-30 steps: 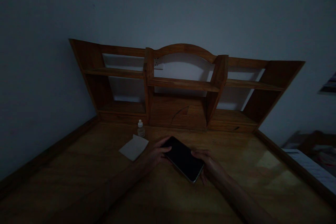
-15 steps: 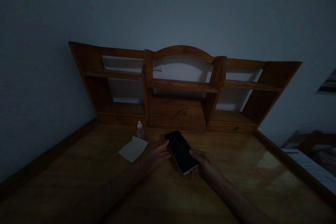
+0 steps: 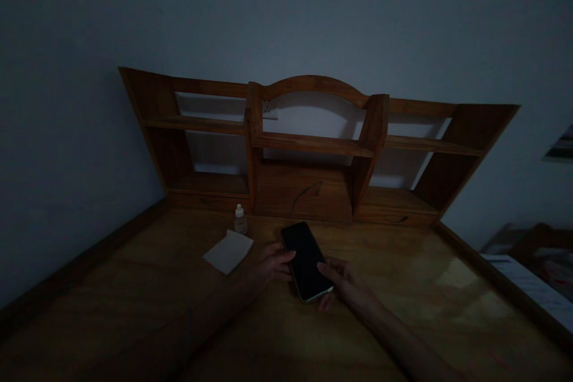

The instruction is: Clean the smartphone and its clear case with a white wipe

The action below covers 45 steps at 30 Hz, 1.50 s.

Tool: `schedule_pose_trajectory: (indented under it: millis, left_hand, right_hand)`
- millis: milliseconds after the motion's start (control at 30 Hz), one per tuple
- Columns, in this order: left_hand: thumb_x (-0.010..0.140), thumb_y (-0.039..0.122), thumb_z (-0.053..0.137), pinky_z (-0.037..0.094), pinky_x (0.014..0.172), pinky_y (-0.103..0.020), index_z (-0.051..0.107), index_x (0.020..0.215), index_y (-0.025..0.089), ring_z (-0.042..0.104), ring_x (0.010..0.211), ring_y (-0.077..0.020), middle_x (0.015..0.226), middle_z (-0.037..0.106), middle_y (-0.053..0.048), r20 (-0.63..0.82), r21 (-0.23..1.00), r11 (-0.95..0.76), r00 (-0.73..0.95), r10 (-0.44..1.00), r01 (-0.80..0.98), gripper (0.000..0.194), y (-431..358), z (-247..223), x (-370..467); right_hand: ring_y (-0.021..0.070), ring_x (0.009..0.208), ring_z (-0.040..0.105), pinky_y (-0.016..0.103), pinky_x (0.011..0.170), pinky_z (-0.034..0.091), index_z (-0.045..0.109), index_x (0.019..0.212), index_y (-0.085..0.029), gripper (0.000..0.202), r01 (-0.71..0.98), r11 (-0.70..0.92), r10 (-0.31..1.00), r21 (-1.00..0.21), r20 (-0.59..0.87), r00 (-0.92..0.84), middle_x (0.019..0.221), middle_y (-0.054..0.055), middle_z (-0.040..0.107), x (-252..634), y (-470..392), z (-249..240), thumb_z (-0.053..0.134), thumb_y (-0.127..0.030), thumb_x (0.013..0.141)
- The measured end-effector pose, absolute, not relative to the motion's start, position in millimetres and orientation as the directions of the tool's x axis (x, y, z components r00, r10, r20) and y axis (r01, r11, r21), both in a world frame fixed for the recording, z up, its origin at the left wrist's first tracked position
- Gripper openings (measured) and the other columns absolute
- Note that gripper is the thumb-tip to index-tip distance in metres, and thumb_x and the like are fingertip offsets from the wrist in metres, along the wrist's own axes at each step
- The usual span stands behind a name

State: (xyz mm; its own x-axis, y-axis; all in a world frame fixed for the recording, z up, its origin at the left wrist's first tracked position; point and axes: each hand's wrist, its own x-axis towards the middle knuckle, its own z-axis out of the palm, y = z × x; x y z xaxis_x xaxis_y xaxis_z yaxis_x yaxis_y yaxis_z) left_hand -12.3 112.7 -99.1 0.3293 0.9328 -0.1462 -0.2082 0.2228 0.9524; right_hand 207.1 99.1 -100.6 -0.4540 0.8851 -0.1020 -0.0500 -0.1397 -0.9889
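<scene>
A dark-screened smartphone (image 3: 307,259) is held between both my hands above the desk, screen up and slightly tilted. My left hand (image 3: 274,262) grips its left edge, thumb over the front and fingers at the side and underneath. On the other side my right hand (image 3: 339,277) has its thumb on the screen's lower right and its fingers behind the phone. A folded white cloth or tissue (image 3: 228,252) lies left of my left hand. Just behind it stands a small clear bottle (image 3: 240,224) with a white cap.
The wooden desk (image 3: 394,286) has a raised rim at its sides. A wooden shelf unit (image 3: 313,144) runs along the back against the wall, with a socket (image 3: 270,112) behind it. White sheets (image 3: 530,286) lie beyond the right rim. The room is dim.
My left thumb has come over the phone's front, so the left hand now grips it. The phone has turned slightly more upright in view, and my right thumb sits further in on the screen.
</scene>
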Motion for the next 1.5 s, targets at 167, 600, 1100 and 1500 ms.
schedule_pose_trajectory:
  millis: [167,600,1100,1500]
  left_hand:
    - [0.074,0.041,0.073,0.054,0.075,-0.038,0.063,0.109,0.009,0.068,0.085,-0.0269,0.101,0.068,-0.018,-0.165,0.949,0.237,0.314,0.935,-0.207,0.049,114.3,-99.6,-12.4]
    - [0.079,0.036,0.071,0.053,0.079,-0.037,0.046,0.133,0.02,0.063,0.103,-0.0272,0.127,0.058,-0.015,-0.088,0.932,0.239,0.469,0.879,-0.272,0.062,106.2,-104.1,-0.5]
    - [0.07,0.027,0.079,0.05,0.084,-0.037,0.045,0.129,0.013,0.065,0.098,-0.0256,0.114,0.065,-0.017,-0.001,0.981,0.098,0.511,0.859,-0.164,0.07,101.5,-99.7,-2.6]
    - [0.083,0.051,0.06,0.046,0.068,-0.029,0.065,0.105,0.012,0.063,0.081,-0.0217,0.096,0.069,-0.01,-0.052,0.996,0.071,0.282,0.958,-0.057,0.045,107.1,-106.7,0.4]
  right_hand:
    - [0.0219,0.046,0.068,0.028,0.041,0.054,0.058,0.099,-0.009,0.053,-0.054,-0.162,0.88,-0.985,-0.119,-0.46,0.07,0.012,0.073,204.1,96.8,-98.8,0.061,-0.059,0.081]
    - [0.0258,0.062,0.073,0.035,0.054,0.06,0.02,0.138,-0.017,0.07,-0.236,-0.254,0.829,-0.938,-0.085,-0.553,0.093,0.017,0.073,207.5,92.7,-98.0,0.061,-0.042,0.088]
    - [0.0272,0.075,0.074,0.041,0.069,0.062,0.015,0.138,-0.024,0.088,-0.134,-0.122,0.821,-0.983,-0.024,-0.57,0.1,0.014,0.071,214.6,97.4,-101.8,0.077,-0.037,0.076]
    - [0.0248,0.069,0.073,0.039,0.063,0.058,0.024,0.141,-0.023,0.084,-0.049,-0.172,0.735,-0.984,-0.096,-0.671,0.088,0.007,0.072,216.8,86.0,-92.3,0.075,-0.037,0.076]
